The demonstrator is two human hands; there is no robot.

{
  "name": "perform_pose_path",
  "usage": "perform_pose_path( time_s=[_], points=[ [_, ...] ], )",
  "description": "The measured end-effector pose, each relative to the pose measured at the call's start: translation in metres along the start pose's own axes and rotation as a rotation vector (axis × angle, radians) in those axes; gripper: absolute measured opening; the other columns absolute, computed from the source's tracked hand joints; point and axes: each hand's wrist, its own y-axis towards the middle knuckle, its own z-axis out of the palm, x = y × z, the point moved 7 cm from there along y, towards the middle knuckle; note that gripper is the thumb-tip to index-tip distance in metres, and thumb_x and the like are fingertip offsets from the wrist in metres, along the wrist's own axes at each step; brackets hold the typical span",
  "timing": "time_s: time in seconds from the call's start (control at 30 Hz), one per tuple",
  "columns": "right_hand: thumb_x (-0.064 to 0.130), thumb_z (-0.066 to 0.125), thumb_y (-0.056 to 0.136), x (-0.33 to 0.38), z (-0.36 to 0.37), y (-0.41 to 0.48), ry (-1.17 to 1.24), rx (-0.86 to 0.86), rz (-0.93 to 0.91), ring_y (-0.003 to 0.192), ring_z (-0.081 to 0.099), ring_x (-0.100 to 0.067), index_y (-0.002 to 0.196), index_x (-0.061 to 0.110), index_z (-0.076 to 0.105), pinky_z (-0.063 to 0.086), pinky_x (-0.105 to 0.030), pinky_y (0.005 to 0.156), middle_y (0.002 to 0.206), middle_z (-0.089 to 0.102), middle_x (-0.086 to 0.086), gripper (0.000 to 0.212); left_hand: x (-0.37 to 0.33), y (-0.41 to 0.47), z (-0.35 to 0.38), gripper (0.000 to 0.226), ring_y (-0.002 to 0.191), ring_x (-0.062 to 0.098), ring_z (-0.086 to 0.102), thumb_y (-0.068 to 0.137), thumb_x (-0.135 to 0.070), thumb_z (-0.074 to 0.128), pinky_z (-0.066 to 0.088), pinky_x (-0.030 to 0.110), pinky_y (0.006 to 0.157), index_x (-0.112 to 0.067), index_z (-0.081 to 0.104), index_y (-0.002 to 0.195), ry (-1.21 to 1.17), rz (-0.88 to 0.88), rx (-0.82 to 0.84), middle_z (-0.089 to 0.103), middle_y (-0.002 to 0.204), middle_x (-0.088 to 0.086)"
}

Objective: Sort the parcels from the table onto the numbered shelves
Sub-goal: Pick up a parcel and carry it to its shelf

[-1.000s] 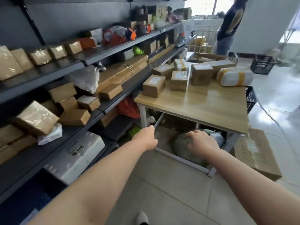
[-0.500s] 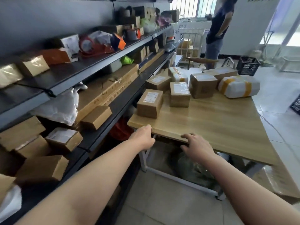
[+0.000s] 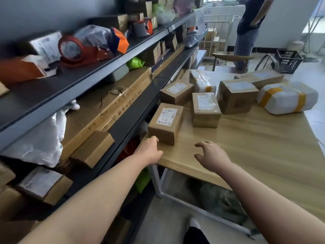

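Observation:
A small cardboard parcel [image 3: 166, 123] with a white label stands at the near left corner of the wooden table [image 3: 246, 148]. My left hand [image 3: 149, 150] touches its lower left corner with the fingers curled, not around it. My right hand [image 3: 210, 154] hovers over the table just right of the parcel, fingers spread and empty. Behind it lie more parcels: two brown boxes [image 3: 175, 92] [image 3: 204, 109], a larger box [image 3: 235, 96], a flat box [image 3: 262, 77], a taped white packet [image 3: 202, 81] and a white bundle with yellow tape [image 3: 288, 97].
Dark metal shelves [image 3: 98, 71] run along the left, filled with boxes, a long flat carton [image 3: 109, 110], white bags and a red tape dispenser [image 3: 77, 50]. A person [image 3: 249, 27] stands at the back beside a chair and a black basket [image 3: 288, 60]. Bags lie under the table.
I have stepped closer to the table. Both hands rose from below its front edge to the tabletop, and the left hand reached the nearest parcel's corner.

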Motion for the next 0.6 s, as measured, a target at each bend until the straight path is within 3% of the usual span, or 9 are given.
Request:
perform_pose_path(
  time_s=[0.3, 0.43, 0.6],
  points=[
    [0.039, 0.058, 0.090, 0.007, -0.004, 0.152, 0.078, 0.105, -0.099, 0.127, 0.046, -0.024, 0.138, 0.027, 0.047, 0.044, -0.041, 0.100, 0.141, 0.043, -0.002, 0.050, -0.007, 0.119, -0.035, 0.048, 0.121, 0.020, 0.051, 0.094, -0.026, 0.060, 0.044, 0.031, 0.083, -0.021, 0.040, 0.137, -0.034, -0.168, -0.084, 0.047, 0.139, 0.002],
    [0.034, 0.058, 0.091, 0.025, 0.000, 0.190, 0.187, 0.054, -0.191, 0.134, 0.038, -0.024, 0.139, 0.031, 0.046, 0.042, -0.041, 0.105, 0.152, 0.031, -0.003, 0.049, 0.002, 0.151, -0.033, 0.047, 0.119, 0.021, 0.052, 0.094, -0.028, 0.058, 0.044, 0.033, 0.083, -0.021, 0.041, 0.138, -0.020, -0.224, -0.035, 0.047, 0.139, 0.001],
    [0.044, 0.053, 0.094, 0.039, 0.024, 0.213, 0.203, 0.086, -0.189, 0.142, 0.026, -0.029, 0.146, 0.036, 0.035, 0.037, -0.045, 0.109, 0.161, 0.012, -0.006, 0.056, 0.011, 0.176, -0.022, 0.048, 0.121, 0.024, 0.053, 0.099, -0.024, 0.051, 0.044, 0.033, 0.084, -0.020, 0.035, 0.143, -0.040, -0.277, 0.030, 0.050, 0.140, 0.004]
  ],
)
